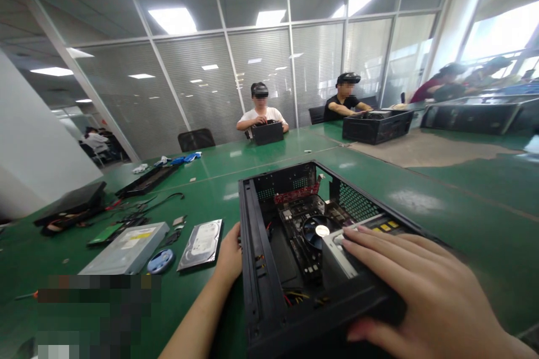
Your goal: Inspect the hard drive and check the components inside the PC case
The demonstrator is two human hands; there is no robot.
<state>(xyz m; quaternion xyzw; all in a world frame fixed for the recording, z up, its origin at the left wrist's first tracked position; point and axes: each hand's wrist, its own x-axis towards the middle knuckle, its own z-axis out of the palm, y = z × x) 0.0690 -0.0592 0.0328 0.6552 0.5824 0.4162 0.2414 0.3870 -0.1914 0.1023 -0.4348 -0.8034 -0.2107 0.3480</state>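
An open black computer case [263, 269] lies in front of me, with a motherboard, a round fan [316, 231] and a red card [297, 193] inside. My left hand [231, 252] is against the left outer side of the case, its fingertips hidden by the edge. Over the near right part, my right hand [404, 269] rests with its fingers on a grey metal power supply box [337, 263], its thumb lower against the case front. Left of the case are a silver hard drive [201, 244] and a grey optical drive [128, 247].
On the green table [227, 165] lie a blue round object [160, 261], cables, a green circuit board [110, 230] and black parts at the left. Across it, two people handle black cases [268, 132]. More people and a large dark case [467, 116] are at the right.
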